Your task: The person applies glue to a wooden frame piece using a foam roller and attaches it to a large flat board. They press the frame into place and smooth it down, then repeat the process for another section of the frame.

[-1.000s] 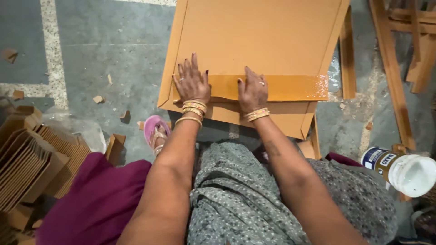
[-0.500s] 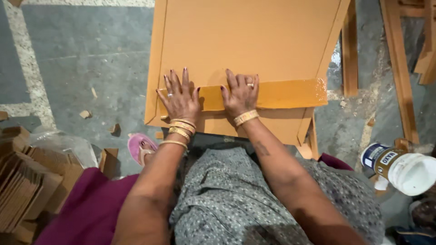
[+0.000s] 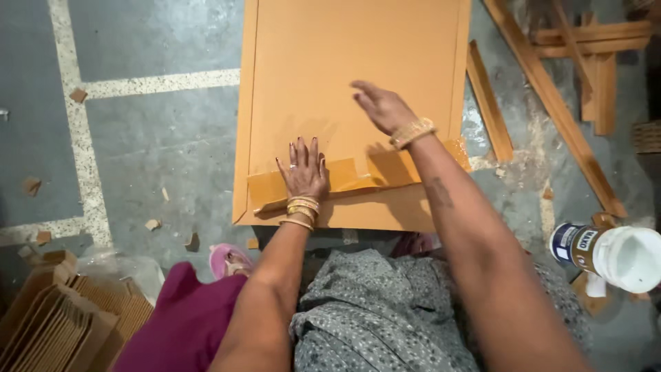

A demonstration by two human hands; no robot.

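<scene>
Head view: left hand [image 3: 303,172] flat, pressing the glued flap [image 3: 344,180]; right hand [image 3: 382,107] open, hovering over the cardboard sheet [image 3: 344,62].

We note a grey concrete floor [image 3: 158,138], mottled and scuffed, crossed by pale speckled inlay lines [image 3: 162,83] that meet at a right angle on the left. Small brown cardboard scraps [image 3: 153,224] lie scattered over it. At lower left we see a stack of folded corrugated cardboard pieces [image 3: 62,320] beside a crumpled clear plastic sheet [image 3: 124,272]. At upper right, long bare wooden slats [image 3: 551,103] lie crossed on the floor, with whitish residue around them. At the right edge a white plastic jar with a dark label [image 3: 613,256] lies on its side. Light is even and soft.
</scene>
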